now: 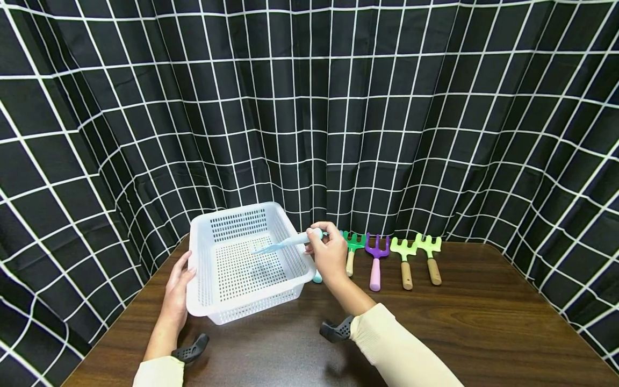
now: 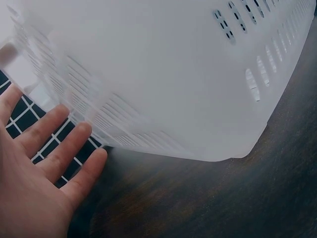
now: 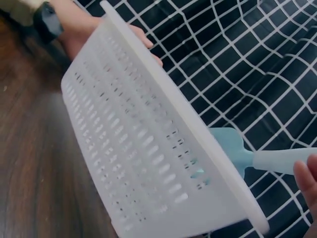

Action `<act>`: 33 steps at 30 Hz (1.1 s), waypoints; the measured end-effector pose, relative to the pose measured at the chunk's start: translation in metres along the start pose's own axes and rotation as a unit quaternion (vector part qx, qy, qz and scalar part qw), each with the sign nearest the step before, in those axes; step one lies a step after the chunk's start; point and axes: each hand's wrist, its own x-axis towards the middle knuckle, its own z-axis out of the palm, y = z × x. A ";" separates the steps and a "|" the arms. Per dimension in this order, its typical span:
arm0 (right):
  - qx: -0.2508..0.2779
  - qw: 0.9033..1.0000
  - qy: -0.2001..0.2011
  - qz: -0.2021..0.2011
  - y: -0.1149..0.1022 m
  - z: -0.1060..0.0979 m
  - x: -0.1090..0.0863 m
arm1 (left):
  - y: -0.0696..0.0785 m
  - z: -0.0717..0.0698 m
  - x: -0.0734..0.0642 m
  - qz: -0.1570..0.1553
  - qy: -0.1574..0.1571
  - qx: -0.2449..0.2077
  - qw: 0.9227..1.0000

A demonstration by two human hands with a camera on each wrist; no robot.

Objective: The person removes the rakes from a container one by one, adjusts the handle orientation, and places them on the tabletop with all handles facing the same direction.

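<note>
My left hand (image 1: 176,293) holds a white plastic basket (image 1: 251,294) by its left side, fingers along the outside and the thumb by the rim. The basket tilts, with its slotted wall and underside facing the left wrist view. Over the basket's right rim, my right hand (image 1: 330,250) pinches the pale handle of a light blue hand fork (image 1: 285,243). Its tines point left into the basket. In the right wrist view the fork's head (image 3: 230,144) is partly hidden behind the rim, while fingertips (image 3: 304,181) touch the handle.
Right of the basket, several hand forks lie in a row: green (image 1: 355,242), purple with a pink handle (image 1: 376,263), and lime ones (image 1: 406,263) with wooden handles. A pale blue handle (image 1: 317,277) shows beside the basket. A black checked curtain (image 1: 309,118) hangs behind the brown table (image 1: 459,333).
</note>
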 end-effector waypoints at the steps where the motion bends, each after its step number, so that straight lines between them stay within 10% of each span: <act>1: 0.000 1.000 -0.004 0.001 -0.006 -0.003 -0.002 | 0.000 0.000 0.000 -0.001 -0.001 -0.001 1.000; 33: 0.084 0.988 0.052 0.118 -0.020 -0.111 -0.016 | 0.002 0.002 -0.003 0.012 -0.005 -0.007 1.000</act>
